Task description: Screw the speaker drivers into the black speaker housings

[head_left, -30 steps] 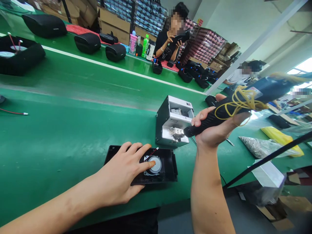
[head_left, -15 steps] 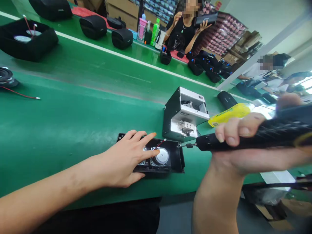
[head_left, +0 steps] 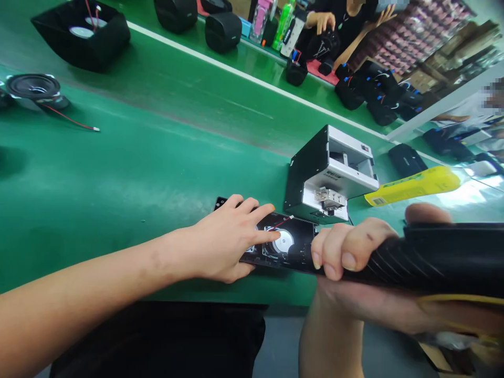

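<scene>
My left hand (head_left: 228,239) lies across a black speaker housing (head_left: 301,249), thumb along the near side and fingers over the far edge, holding it against the green table. Inside the housing a round silver speaker driver (head_left: 284,241) shows, with a thin red-black wire and white plug beside it. A second driver is mostly under my fingers. My right hand (head_left: 346,249) is wrapped round a black electric screwdriver (head_left: 449,252), held nearly level over the housing's right end. Its tip is hidden behind my fingers, so contact with the housing cannot be seen.
Just behind the housing stands a silver-and-black screw feeder (head_left: 331,178). A yellow bottle (head_left: 413,186) lies to its right. At the left are a loose speaker driver (head_left: 33,86) and an open black housing (head_left: 81,39). Across the table, a person (head_left: 350,31) is among black speakers.
My right hand and the screwdriver have come lower and further left relative to the housing, now covering its right end. The view has shifted; my left hand stays on the housing.
</scene>
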A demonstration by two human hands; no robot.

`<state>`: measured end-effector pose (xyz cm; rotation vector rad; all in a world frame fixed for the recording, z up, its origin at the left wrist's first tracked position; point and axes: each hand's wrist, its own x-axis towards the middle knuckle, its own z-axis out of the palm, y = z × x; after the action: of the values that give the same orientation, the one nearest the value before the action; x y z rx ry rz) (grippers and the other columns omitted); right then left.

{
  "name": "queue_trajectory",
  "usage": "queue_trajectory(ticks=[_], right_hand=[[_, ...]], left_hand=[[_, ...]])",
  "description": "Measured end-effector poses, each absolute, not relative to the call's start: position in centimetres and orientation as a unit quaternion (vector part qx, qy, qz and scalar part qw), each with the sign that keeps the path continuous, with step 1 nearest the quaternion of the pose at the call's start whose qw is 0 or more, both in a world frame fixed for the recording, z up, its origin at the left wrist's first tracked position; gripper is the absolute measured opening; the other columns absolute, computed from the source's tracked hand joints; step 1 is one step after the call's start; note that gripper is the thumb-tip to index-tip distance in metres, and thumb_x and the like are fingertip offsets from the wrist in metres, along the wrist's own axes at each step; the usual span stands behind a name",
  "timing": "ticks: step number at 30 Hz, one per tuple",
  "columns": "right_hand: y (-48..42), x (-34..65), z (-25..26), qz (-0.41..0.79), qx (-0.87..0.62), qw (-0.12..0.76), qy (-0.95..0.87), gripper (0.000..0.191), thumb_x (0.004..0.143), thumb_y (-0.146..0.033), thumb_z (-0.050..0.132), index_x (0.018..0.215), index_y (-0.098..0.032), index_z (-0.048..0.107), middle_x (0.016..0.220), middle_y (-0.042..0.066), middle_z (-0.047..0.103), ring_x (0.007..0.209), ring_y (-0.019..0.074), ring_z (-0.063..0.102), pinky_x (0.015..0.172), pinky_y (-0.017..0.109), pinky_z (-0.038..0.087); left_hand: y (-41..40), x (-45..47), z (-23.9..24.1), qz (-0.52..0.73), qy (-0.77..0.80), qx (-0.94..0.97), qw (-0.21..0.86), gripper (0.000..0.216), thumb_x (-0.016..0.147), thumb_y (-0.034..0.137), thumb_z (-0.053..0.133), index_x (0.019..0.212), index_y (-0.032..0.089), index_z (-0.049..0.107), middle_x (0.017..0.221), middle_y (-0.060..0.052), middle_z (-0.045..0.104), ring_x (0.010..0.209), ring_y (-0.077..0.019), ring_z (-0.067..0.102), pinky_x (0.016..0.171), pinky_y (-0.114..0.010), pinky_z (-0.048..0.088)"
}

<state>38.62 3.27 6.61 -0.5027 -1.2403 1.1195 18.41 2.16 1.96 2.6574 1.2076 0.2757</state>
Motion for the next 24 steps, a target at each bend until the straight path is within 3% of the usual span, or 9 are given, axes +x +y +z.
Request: queue_trajectory(ticks=[5, 10, 15, 19, 22, 24], right_hand=[[3.7, 38.7, 5.1, 0.464, -0.201, 0.648, -0.57, 0.036, 0.093, -0.048, 0.078, 0.125, -0.031, 0.073, 0.065, -0.009, 0.061, 0.036, 0.0105, 0.046, 0.038, 0.027, 0.046], [3.9, 38.6, 4.9, 0.46, -0.206, 0.649, -0.569, 0.043, 0.095, -0.062, 0.072, 0.125, -0.03, 0.073, 0.064, -0.008, 0.059, 0.035, 0.0107, 0.045, 0.037, 0.027, 0.045], [3.8, 38.8, 4.3, 0.468, -0.181, 0.639, -0.583, 0.04, 0.103, -0.059, 0.061, 0.125, -0.028, 0.073, 0.063, -0.006, 0.06, 0.036, 0.0117, 0.048, 0.037, 0.026, 0.046], [2.9, 38.6, 3.9, 0.473, -0.196, 0.637, -0.576, 0.044, 0.096, -0.066, 0.073, 0.122, -0.03, 0.075, 0.063, -0.006, 0.063, 0.037, 0.013, 0.049, 0.038, 0.028, 0.047], [2.6, 38.7, 4.2, 0.484, -0.208, 0.623, -0.578, 0.028, 0.097, -0.056, 0.075, 0.107, -0.03, 0.079, 0.06, -0.004, 0.063, 0.036, 0.0158, 0.051, 0.039, 0.032, 0.048], [2.9, 39.0, 4.6, 0.515, -0.198, 0.578, -0.6, 0.027, 0.099, -0.051, 0.072, 0.089, -0.026, 0.079, 0.057, -0.002, 0.063, 0.036, 0.0191, 0.053, 0.038, 0.035, 0.049]], left_hand=[[2.1, 18.5, 2.1, 0.101, 0.411, 0.9, 0.108, 0.069, 0.082, 0.046, 0.076, 0.147, 0.033, 0.059, 0.163, -0.015, 0.045, 0.13, -0.041, 0.055, 0.105, -0.057, 0.042], [2.2, 18.6, 2.3, 0.093, 0.408, 0.901, 0.111, 0.072, 0.081, 0.047, 0.079, 0.149, 0.033, 0.058, 0.164, -0.017, 0.044, 0.133, -0.0427, 0.054, 0.107, -0.058, 0.042], [2.2, 18.5, 2.4, 0.087, 0.407, 0.904, 0.1, 0.069, 0.083, 0.048, 0.077, 0.148, 0.034, 0.058, 0.163, -0.016, 0.044, 0.131, -0.0413, 0.055, 0.105, -0.057, 0.044], [2.1, 18.5, 2.5, 0.08, 0.4, 0.908, 0.091, 0.067, 0.086, 0.048, 0.072, 0.149, 0.033, 0.056, 0.158, -0.017, 0.048, 0.125, -0.0396, 0.056, 0.102, -0.057, 0.044], [2.0, 18.5, 2.8, 0.076, 0.395, 0.912, 0.082, 0.064, 0.089, 0.048, 0.069, 0.15, 0.031, 0.056, 0.156, -0.018, 0.049, 0.123, -0.0396, 0.056, 0.1, -0.056, 0.044], [2.0, 18.5, 2.9, 0.072, 0.393, 0.914, 0.074, 0.064, 0.089, 0.048, 0.068, 0.149, 0.03, 0.056, 0.155, -0.019, 0.049, 0.122, -0.0404, 0.056, 0.097, -0.056, 0.044]])
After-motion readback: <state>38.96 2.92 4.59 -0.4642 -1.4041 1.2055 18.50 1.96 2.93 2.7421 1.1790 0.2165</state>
